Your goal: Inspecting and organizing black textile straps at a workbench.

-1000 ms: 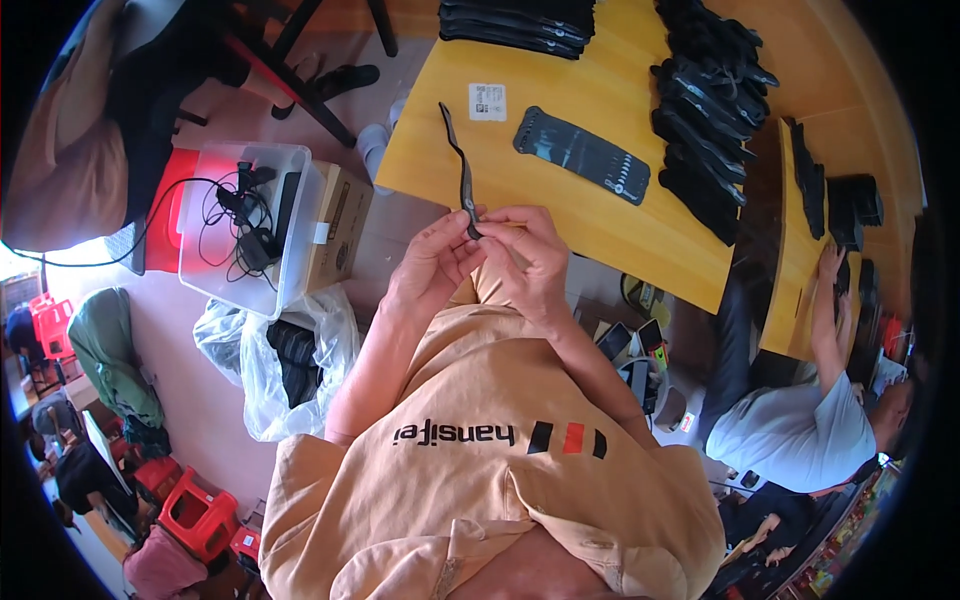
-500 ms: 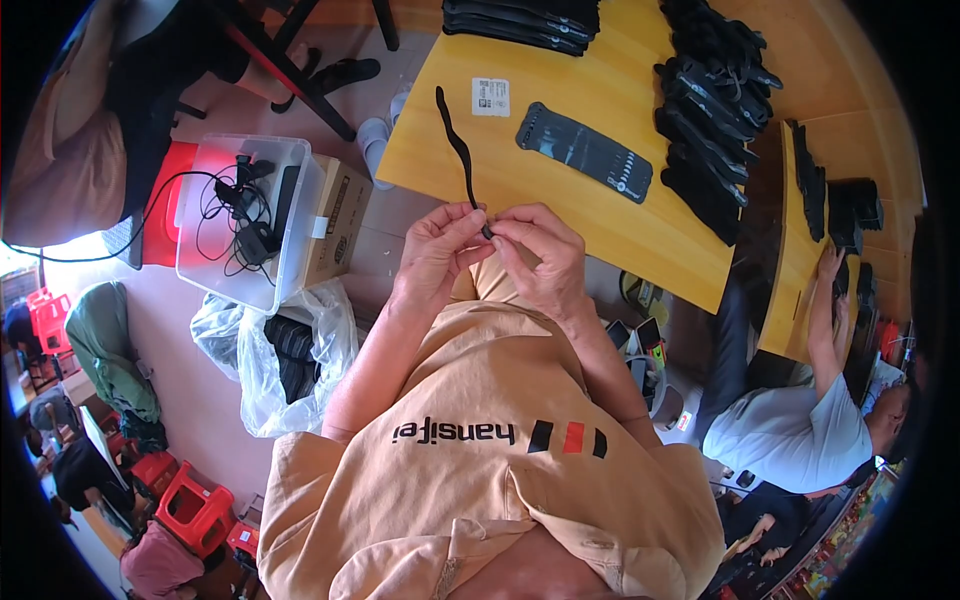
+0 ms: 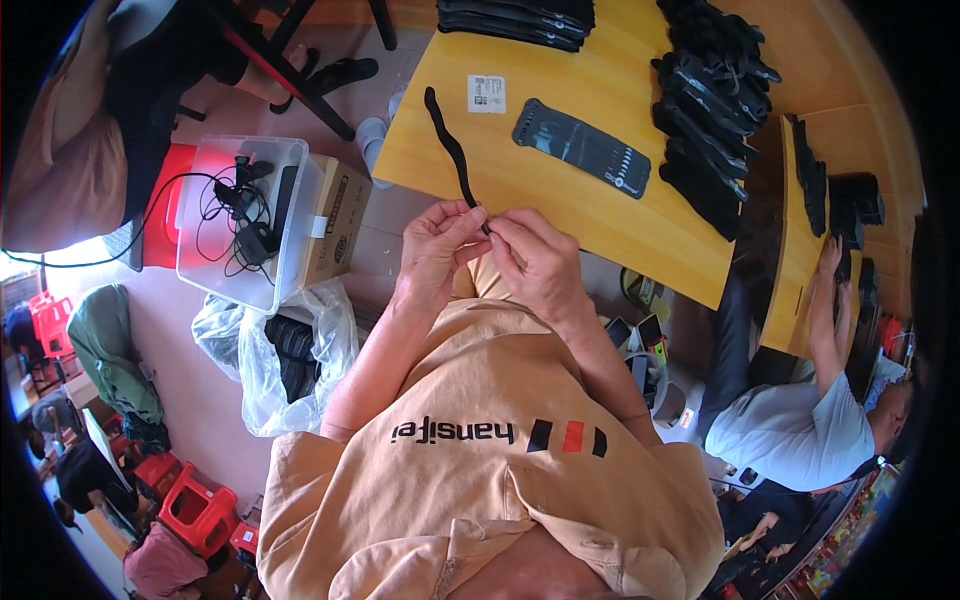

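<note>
A narrow black strap [image 3: 453,150] is pinched near its lower end by both hands, its long part rising above the yellow table's edge. My left hand [image 3: 437,240] is closed on the strap between thumb and fingers. My right hand [image 3: 538,255] pinches the strap's short end close beside the left fingertips; the end itself is mostly hidden by fingers. Beyond my hands, a flat dark panel [image 3: 582,147] with a row of light marks lies on the yellow table [image 3: 440,120]. A white printed label [image 3: 486,94] lies to the panel's left.
Stacked black items [image 3: 515,22] sit at the table's far edge, and a black pile [image 3: 705,120] lines its right side. On the left stand a clear bin [image 3: 300,200] with cables, a carton [image 3: 335,215] and a plastic bag [image 3: 255,385]. A co-worker [image 3: 800,430] sits at right.
The strap's upper end has tipped slightly to the left. My right hand has shifted a little left, and both hands keep their pinch on the strap.
</note>
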`<action>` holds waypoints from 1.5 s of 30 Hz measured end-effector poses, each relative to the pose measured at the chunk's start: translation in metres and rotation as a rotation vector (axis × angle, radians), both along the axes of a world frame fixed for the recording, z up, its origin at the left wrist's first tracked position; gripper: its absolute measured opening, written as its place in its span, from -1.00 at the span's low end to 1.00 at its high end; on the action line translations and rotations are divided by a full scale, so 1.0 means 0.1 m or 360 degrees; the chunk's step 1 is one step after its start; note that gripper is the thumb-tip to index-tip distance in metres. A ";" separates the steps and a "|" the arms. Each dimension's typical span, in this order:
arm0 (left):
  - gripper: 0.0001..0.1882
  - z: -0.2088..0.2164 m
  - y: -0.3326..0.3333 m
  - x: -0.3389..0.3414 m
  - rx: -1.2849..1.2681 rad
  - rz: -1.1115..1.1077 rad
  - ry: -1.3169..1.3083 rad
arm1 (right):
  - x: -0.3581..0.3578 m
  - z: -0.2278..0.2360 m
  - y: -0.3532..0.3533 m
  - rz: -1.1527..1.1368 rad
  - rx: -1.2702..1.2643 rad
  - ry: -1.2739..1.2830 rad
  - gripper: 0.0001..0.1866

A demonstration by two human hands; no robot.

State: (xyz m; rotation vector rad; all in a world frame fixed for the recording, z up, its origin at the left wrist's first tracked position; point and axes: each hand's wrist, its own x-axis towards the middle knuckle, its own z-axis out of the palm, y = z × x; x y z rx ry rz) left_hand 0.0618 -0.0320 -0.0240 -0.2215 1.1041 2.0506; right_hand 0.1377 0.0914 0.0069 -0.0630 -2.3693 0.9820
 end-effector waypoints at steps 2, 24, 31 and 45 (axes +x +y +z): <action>-0.78 0.01 0.00 0.01 0.0002 0.0017 0.0010 | 0.00 -0.02 -0.01 -0.0003 -0.0022 0.0002 -0.85; -0.84 0.02 0.03 0.05 -0.0779 0.0017 0.1040 | -0.07 -0.31 -0.05 -0.0187 -0.0654 -0.0140 -0.93; -0.86 -0.03 0.01 0.01 -0.0547 0.0072 0.0733 | -0.13 -0.36 -0.10 -0.0164 -0.0465 -0.0122 -0.93; -0.89 -0.02 0.00 -0.02 -0.0537 0.0086 0.0721 | -0.17 -0.37 -0.14 -0.0111 -0.0016 0.0078 -0.89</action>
